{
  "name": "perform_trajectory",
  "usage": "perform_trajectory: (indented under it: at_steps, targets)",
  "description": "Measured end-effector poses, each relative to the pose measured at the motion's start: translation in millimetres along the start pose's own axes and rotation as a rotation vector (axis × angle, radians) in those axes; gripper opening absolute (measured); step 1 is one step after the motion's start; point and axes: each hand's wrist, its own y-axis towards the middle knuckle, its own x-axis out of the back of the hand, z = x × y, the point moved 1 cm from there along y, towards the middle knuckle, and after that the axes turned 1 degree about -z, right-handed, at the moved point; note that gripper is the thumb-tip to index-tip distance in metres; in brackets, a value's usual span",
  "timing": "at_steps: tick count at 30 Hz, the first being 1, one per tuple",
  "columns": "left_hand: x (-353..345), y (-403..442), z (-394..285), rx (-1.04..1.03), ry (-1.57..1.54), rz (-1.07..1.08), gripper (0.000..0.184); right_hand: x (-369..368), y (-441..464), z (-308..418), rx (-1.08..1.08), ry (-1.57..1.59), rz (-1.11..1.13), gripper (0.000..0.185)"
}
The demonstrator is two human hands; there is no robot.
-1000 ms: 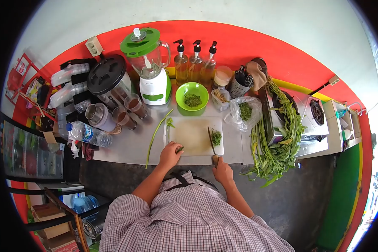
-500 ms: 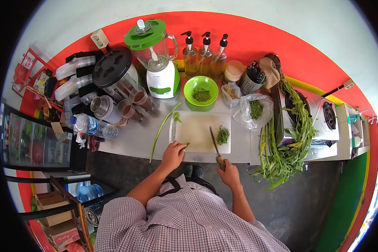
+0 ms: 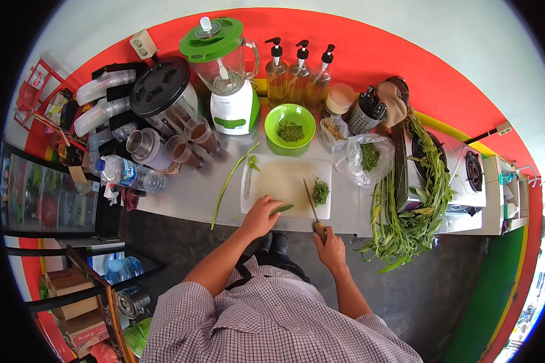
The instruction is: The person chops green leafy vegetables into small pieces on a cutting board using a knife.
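A white cutting board lies at the counter's front edge. My left hand is closed on a green leaf over the board's front left part. In my right hand is a knife, held by its wooden handle with the blade pointing away from me over the board. Chopped greens form a small pile right of the blade. A leafy sprig rests at the board's back left corner, and a long green stem lies left of the board.
Behind the board stands a green bowl with chopped greens inside. A plastic bag of greens sits right of it. Leafy stems hang over the front edge near the stove. The blender, pump bottles and cups stand farther back.
My left hand has moved right and away from me over the board, bringing the leaf closer to the knife. The knife stays almost in place. The whole view has shifted slightly.
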Motion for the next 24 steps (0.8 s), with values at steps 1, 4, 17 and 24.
perform_trajectory:
  at_steps: [1,4,17,24]
  targets:
    - [-2,-2,1,0.003,-0.017,-0.043,0.030,-1,-2,0,-0.004,-0.004,0.005,0.039]
    - [-7,-4,4,-0.005,-0.038,-0.109,0.029,-11,-7,9,0.002,-0.003,-0.026,0.037]
    - [-16,6,12,0.095,-0.166,-0.122,0.034,-13,-6,5,0.060,-0.032,-0.063,0.036]
    - [-21,4,13,0.089,-0.133,-0.170,0.029,-17,-5,11,0.040,-0.052,-0.060,0.035]
